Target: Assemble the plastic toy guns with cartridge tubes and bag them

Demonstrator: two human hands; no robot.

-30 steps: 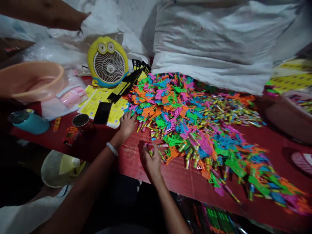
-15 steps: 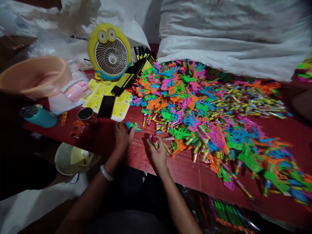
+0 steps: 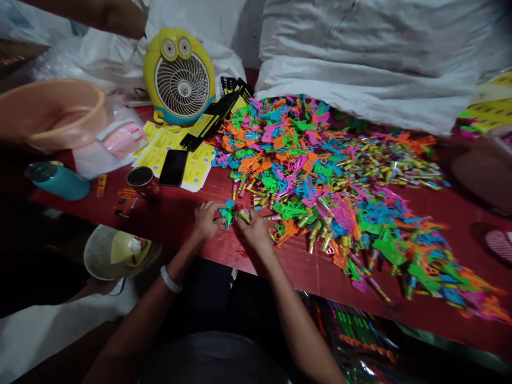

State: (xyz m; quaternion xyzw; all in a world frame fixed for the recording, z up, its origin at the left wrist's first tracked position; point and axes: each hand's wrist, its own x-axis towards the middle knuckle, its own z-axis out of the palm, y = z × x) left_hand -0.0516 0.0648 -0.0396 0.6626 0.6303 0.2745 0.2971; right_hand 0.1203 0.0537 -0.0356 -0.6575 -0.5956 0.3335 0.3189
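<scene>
My left hand (image 3: 208, 220) pinches a small blue and green plastic toy piece (image 3: 228, 214) just above the red table's near side. In my right hand (image 3: 255, 230) is a small yellow wrapped tube (image 3: 244, 216), its end pointing up and left toward the toy piece. The two hands are close together; whether the tube touches the toy piece I cannot tell. To the right of them spreads a heap of bright plastic toy pieces (image 3: 276, 144) in green, orange, pink and blue, with several similar tubes (image 3: 314, 234) among them.
A red tin (image 3: 149, 186), a phone (image 3: 173, 167) and yellow printed sheets (image 3: 197, 165) lie left of the heap. Behind stand a yellow fan (image 3: 182, 85) and a large white sack (image 3: 360, 64). Farther left are a blue bottle (image 3: 60, 181) and an orange basin (image 3: 52, 130).
My left hand has brought the toy piece rightward and turned it more upright. My right hand has moved up, closer to the left, with the tube now showing. An arm appears at the top left.
</scene>
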